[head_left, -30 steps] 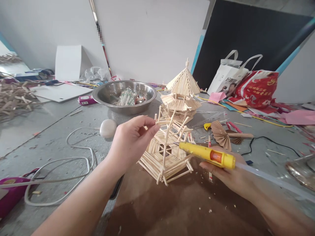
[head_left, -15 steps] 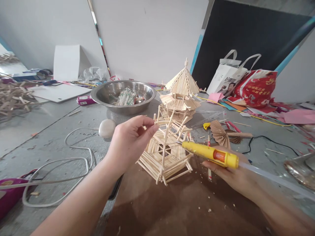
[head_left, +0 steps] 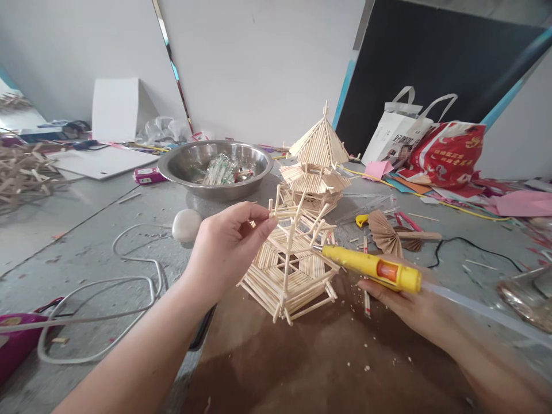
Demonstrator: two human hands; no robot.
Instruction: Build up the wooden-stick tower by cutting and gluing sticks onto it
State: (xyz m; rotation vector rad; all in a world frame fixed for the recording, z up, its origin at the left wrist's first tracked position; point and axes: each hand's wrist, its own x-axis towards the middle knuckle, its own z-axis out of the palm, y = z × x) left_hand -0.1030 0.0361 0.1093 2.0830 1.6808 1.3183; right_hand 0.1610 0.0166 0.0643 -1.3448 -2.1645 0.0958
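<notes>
A six-sided frame of thin wooden sticks point(head_left: 276, 287) lies on a brown board point(head_left: 276, 368) in front of me. At its left rear, the thumb and forefinger of my left hand point(head_left: 233, 244) pinch a wooden stick point(head_left: 273, 208), most of it hidden by the fingers. My right hand point(head_left: 401, 305) grips a yellow hot glue gun point(head_left: 371, 267) whose metal nozzle points left at the frame's right side, close to the upright sticks. A clear glue stick point(head_left: 478, 310) trails out of its rear. Behind the frame stands a tiered stick pagoda point(head_left: 319, 155) with a pointed roof.
A steel basin point(head_left: 215, 167) holding plastic-wrapped sticks stands behind my left hand. A white cable point(head_left: 150, 270) loops at left. On the right lie a folded paper fan point(head_left: 386, 233) and a yellow-handled cutter point(head_left: 362, 220). Bags point(head_left: 448, 152) and coloured paper sit farther back.
My right hand has drawn the glue gun slightly to the right, its nozzle now a little farther from the upright stick. My left hand keeps its pinch in the same place.
</notes>
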